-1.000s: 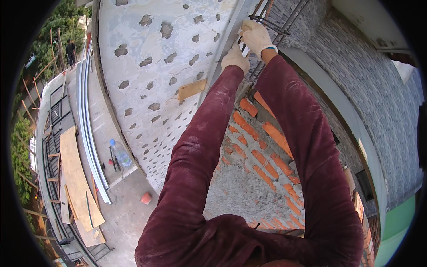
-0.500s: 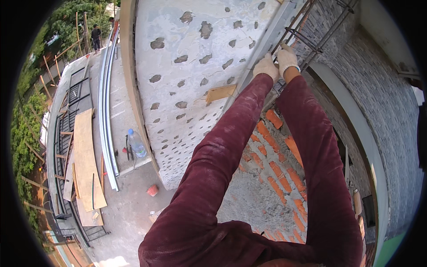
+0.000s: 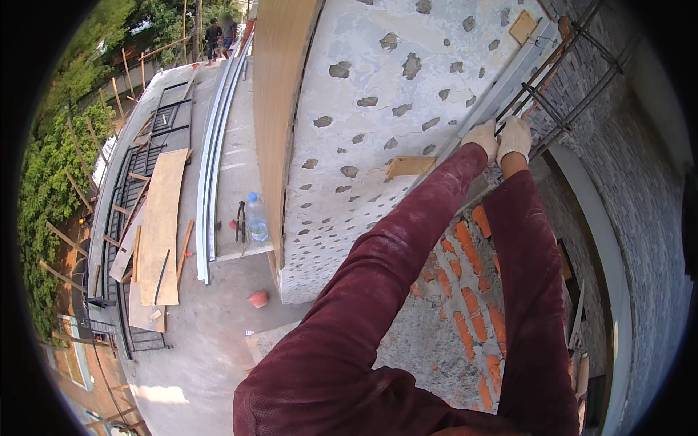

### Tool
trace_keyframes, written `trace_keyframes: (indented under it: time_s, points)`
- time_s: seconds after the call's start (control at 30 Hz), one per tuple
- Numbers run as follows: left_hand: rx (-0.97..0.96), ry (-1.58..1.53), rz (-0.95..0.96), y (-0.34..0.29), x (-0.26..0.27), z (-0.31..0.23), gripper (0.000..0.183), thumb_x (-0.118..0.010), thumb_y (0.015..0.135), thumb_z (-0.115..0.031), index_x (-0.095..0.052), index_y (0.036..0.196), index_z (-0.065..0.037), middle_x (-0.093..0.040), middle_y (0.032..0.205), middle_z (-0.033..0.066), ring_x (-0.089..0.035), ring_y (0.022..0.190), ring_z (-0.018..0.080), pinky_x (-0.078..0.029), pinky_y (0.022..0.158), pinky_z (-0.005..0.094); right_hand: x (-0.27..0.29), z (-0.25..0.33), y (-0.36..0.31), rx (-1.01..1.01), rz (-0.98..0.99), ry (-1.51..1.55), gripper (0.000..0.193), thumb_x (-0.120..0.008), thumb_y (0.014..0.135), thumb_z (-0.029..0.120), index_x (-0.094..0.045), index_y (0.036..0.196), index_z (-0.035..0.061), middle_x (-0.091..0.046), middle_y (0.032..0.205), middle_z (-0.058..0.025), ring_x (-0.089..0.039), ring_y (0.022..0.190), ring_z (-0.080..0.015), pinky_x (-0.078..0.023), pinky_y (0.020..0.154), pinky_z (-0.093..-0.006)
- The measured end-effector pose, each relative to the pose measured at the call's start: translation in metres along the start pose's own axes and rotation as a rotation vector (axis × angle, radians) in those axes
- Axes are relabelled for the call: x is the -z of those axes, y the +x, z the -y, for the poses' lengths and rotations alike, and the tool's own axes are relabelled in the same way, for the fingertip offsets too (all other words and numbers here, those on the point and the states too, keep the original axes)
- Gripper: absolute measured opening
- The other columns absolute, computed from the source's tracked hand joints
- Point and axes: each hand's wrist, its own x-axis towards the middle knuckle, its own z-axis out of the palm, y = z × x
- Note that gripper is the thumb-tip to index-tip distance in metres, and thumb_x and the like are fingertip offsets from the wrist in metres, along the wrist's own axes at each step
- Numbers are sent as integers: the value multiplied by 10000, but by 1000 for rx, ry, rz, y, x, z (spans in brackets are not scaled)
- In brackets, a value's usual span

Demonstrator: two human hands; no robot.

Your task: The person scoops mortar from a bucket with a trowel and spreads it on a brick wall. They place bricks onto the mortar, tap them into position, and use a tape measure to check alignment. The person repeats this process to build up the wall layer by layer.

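Note:
Both my arms, in maroon sleeves, reach up and away to the right. My left hand [image 3: 481,139], in a pale knit work glove, is closed at the lower end of a cage of steel bars [image 3: 556,112]. Close beside it my right hand [image 3: 515,138], in a matching glove, has its fingers drawn together at the same spot. A dark bar end shows between the two gloves; what the fingertips pinch is hidden. The bars run up along the edge of a white panel [image 3: 378,138] dotted with grey rough patches.
A small wood piece [image 3: 411,166] sticks to the panel. Below my arms lies a rough brick-and-mortar surface [image 3: 469,320]. At left are long metal channels [image 3: 218,160], a plywood sheet [image 3: 163,225], a water bottle [image 3: 257,218] and a black metal frame [image 3: 127,211]. Two people [image 3: 220,38] stand far off.
The view has swung left, so the panel, bars and my hands sit further right and slightly lower. My hands stay together at the bars. A second person shows in the distance.

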Motion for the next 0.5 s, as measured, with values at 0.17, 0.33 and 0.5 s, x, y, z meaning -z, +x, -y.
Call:
trace_keyframes:
  time_s: [0.17, 0.33, 0.5]
  points:
    - [-193, 89, -75, -23, 38, 11, 450, -612, 906, -196, -655, 1348, -125, -727, 1124, 245, -670, 1105, 434, -520, 940, 518, 0, 63, -59, 101, 240, 121, 256, -695, 935, 228, -723, 1066, 9, -636, 762, -28, -588, 635, -117, -503, 590, -280]
    - [-184, 404, -108, -24, 66, 8, 405, -542, 1008, -426, -729, 1247, -158, -739, 1115, 207, -687, 1065, 407, -525, 935, 496, 19, 110, -44, 248, 627, -379, 364, -642, 935, 300, -708, 1094, -21, -738, 919, -104, -689, 723, -200, -587, 679, -326]
    - [-283, 412, -135, -4, 79, 39, 446, -457, 1043, -419, -715, 1115, -63, -719, 1013, 270, -668, 1007, 480, -499, 931, 573, 78, 164, -52, 459, 982, -668, 342, -626, 935, 304, -708, 1108, 20, -708, 871, -83, -686, 738, -180, -592, 673, -338]
